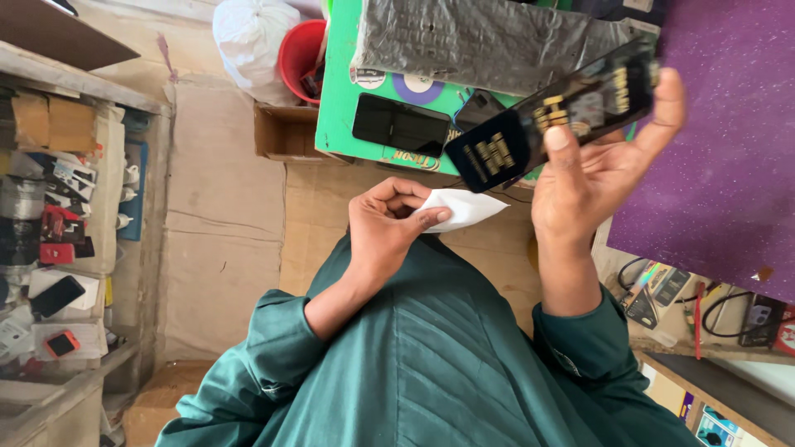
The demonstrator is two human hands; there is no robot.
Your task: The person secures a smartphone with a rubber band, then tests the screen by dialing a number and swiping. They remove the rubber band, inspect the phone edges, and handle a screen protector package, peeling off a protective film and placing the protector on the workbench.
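Overhead, right hand (pixel 592 170) raised, gripping black package (pixel 553 116).

Left hand (pixel 389 228) pinches white tissue (pixel 462 207); right hand (pixel 600 157) holds dark packet (pixel 551 116).

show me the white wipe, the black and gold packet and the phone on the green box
white wipe (pixel 465 207), head view, on its free pointed end
black and gold packet (pixel 553 116), head view, on its middle
phone (pixel 401 125), head view, on its dark screen

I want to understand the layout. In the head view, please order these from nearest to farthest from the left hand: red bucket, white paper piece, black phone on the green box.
From the left hand:
1. White paper piece, pinched in its fingers.
2. Black phone, above the hand on the green box.
3. Red bucket, at top, beyond the box.
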